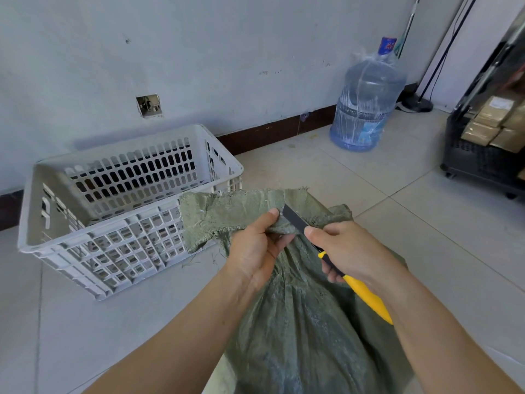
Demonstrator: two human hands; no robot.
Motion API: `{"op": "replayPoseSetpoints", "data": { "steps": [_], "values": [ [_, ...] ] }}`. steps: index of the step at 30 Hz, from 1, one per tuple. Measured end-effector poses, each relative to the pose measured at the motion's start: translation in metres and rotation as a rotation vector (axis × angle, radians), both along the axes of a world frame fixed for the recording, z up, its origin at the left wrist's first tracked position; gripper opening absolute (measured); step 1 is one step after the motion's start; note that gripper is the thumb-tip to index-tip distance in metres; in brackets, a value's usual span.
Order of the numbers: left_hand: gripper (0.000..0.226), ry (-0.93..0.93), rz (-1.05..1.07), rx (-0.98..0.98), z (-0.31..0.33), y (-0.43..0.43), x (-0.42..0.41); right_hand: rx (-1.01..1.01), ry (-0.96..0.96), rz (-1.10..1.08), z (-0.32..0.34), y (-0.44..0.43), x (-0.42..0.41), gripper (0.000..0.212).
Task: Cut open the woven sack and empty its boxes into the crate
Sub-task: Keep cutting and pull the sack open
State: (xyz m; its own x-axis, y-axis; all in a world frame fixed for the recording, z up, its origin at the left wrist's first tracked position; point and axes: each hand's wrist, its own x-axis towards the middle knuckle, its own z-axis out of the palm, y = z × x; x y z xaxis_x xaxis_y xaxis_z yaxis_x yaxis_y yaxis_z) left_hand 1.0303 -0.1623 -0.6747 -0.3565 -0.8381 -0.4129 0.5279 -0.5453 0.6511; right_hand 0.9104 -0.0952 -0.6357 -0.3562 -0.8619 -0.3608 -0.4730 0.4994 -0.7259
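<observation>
A green woven sack [301,314] stands on the tiled floor in front of me, its bunched neck raised. My left hand [255,248] grips the neck just below the flared top edge. My right hand [346,251] holds a yellow-handled utility knife [366,297]. Its dark blade [294,218] is extended and lies against the sack's neck beside my left thumb. A white slatted plastic crate [56,237] stands to the left of the sack, tilted, with nothing visible inside. The boxes inside the sack are hidden.
A large blue water bottle [366,106] stands by the wall at the back right. A black wheeled cart [477,160] holding wrapped cardboard packages sits at the right edge. A pole stand base [417,105] rests near the corner. Loose green fibres lie by the crate.
</observation>
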Motion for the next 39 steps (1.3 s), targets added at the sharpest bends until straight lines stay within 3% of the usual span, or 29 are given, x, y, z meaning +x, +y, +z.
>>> {"op": "replayPoseSetpoints", "data": {
  "steps": [30, 32, 36, 38, 39],
  "values": [
    [0.013, -0.041, 0.068, 0.014, -0.002, -0.006, 0.001, -0.192, 0.299, -0.086, -0.023, -0.003, 0.01, 0.046],
    [0.014, -0.039, 0.04, 0.011, -0.002, -0.006, 0.001, -0.195, 0.227, -0.122, -0.024, -0.003, 0.011, 0.047],
    [0.015, -0.049, 0.006, 0.008, 0.001, -0.006, 0.001, -0.118, -0.253, -0.23, -0.019, -0.003, 0.016, 0.038],
    [0.016, -0.061, -0.001, -0.007, 0.003, -0.005, 0.002, -0.143, -0.222, -0.228, -0.019, -0.005, 0.017, 0.038],
    [0.016, -0.067, -0.004, -0.012, 0.003, -0.004, 0.002, -0.182, -0.12, -0.216, -0.024, -0.007, 0.016, 0.042]
  ]
}}
